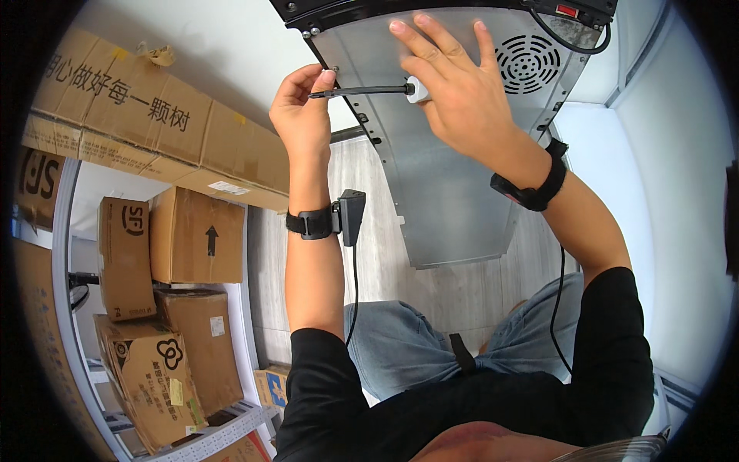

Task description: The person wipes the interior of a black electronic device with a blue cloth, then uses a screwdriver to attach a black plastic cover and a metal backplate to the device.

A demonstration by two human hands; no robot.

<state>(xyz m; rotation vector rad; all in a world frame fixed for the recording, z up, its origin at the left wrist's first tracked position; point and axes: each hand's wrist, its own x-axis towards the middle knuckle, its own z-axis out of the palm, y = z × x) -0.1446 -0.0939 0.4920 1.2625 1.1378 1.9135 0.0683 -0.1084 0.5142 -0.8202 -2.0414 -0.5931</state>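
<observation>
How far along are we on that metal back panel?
Done: the metal panel sits against the appliance. In hand: the left hand pinches a thin black tool whose white end the right hand steadies on the panel. Left: edge holes; whether they hold screws is unclear.

Brown cardboard boxes [185,235] are stacked on the left shelving. A long brown carton [138,115] lies above them, bearing a white label [229,188].

Pale wood-plank floor [454,296]; stacked cardboard boxes [196,235] on white metal shelving [69,231] at left; white wall [223,54]; bright even light
</observation>
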